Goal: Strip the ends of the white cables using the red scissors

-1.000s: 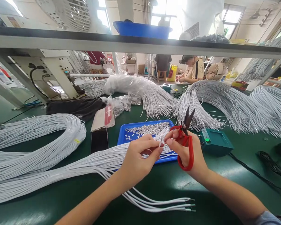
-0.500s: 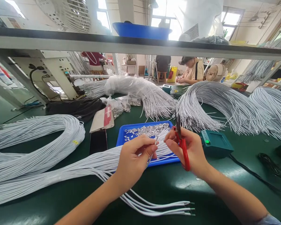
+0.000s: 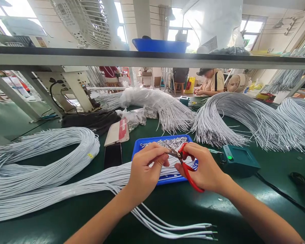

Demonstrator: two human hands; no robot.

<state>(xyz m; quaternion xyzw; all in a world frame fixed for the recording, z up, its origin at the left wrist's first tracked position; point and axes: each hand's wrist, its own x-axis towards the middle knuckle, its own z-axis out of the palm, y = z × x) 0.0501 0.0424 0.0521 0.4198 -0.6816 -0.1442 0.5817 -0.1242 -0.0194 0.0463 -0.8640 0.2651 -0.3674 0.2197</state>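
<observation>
Red-handled scissors (image 3: 179, 155) are above the blue tray (image 3: 171, 179), their blades parted and pointing left toward the tips of the left hand (image 3: 146, 167). The right hand (image 3: 207, 166) is curled partly closed around the handles. The left hand's thumb and forefinger are pinched together beside the blades; what is between them is too small to make out. Small metal pieces (image 3: 176, 140) lie in the tray's far part, and a bundle of white cables (image 3: 91, 179) runs into it from the left. A few loose cable ends (image 3: 190, 234) lie on the green table (image 3: 234, 217) nearer in. Left of the tray are a dark phone (image 3: 113, 156) and a coiled cable bundle (image 3: 85, 144); right of it sits a green device (image 3: 240, 160) with a lit button (image 3: 230, 158). On the far side, more bundles (image 3: 234, 105) arch across the table.
</observation>
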